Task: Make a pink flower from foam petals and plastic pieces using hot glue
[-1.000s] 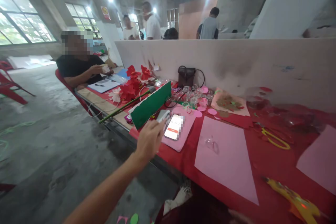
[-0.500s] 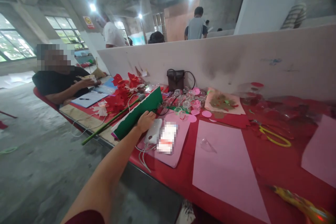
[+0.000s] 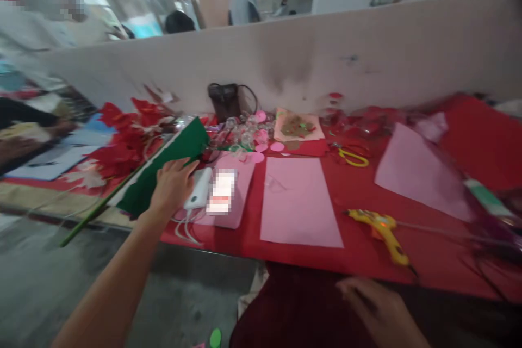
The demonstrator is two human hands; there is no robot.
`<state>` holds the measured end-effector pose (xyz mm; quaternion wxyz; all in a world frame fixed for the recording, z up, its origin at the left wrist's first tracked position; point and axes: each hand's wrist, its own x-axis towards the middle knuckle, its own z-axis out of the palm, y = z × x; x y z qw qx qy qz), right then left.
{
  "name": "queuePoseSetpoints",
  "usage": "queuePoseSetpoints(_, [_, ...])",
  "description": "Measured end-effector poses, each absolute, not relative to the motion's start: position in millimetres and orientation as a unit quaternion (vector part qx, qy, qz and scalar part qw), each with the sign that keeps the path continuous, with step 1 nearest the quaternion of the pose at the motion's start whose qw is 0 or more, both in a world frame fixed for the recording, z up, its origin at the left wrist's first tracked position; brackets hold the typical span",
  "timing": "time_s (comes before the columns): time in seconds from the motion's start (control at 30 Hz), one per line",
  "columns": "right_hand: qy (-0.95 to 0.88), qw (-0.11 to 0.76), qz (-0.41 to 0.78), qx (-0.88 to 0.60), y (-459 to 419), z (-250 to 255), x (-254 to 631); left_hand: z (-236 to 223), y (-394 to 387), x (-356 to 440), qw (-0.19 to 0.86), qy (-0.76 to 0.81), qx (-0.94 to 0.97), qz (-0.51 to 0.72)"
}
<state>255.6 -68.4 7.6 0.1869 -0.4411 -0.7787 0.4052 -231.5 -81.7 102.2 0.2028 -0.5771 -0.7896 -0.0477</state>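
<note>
My left hand (image 3: pixel 172 186) reaches out over the red table (image 3: pixel 367 196) and grips the left side of a white power bank (image 3: pixel 199 187), whose white cable (image 3: pixel 184 228) hangs over the table edge. A phone (image 3: pixel 221 191) lies right beside it on a small pink sheet (image 3: pixel 240 185). A green paper sheet (image 3: pixel 163 166) lies just beyond my fingers. My right hand (image 3: pixel 377 310) rests low on the dark red cloth over my lap, smeared by motion.
A large pink sheet (image 3: pixel 297 201), a yellow glue gun (image 3: pixel 383 228), yellow scissors (image 3: pixel 353 157), red paper flowers (image 3: pixel 126 138), clear plastic pieces (image 3: pixel 244 133) and a dark bag (image 3: pixel 224 99) lie before the pale partition (image 3: pixel 326 54). A seated person's arm (image 3: pixel 24 136) is at far left; other people stand behind.
My left hand brought the power bank down from the air onto the table beside the phone and stays on it. My view swung right and down; my right hand came into sight.
</note>
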Motion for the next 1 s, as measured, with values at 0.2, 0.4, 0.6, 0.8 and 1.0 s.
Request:
queuePoseSetpoints(0.2, [-0.718, 0.315, 0.226, -0.578, -14.9, 37.0, 311.1, 63.0, -101.8, -96.4, 0.094, -0.654, -0.700, -0.271])
queuePoseSetpoints(0.4, [-0.729, 0.170, 0.168, -0.641, 23.9, 19.8, 327.2, 11.6, -106.4, -9.3, -0.034, -0.688, -0.631, -0.357])
queuePoseSetpoints(0.6, [-0.728, 0.108, 0.141, -0.662, 32.5, 12.5, 305.5, 26.5, -77.1, -18.2, -0.025, -0.728, -0.596, -0.338])
queuePoseSetpoints(0.8, [-0.696, 0.132, 0.216, -0.672, 50.9, 1.5, 314.6, 21.6, -26.2, -32.8, 0.030, -0.788, -0.563, -0.249])
queuePoseSetpoints(1.0, [-0.558, 0.354, 0.378, -0.649, 49.6, 11.0, 304.2, 5.9, 14.0, -34.0, -0.052, -0.765, -0.548, -0.335])
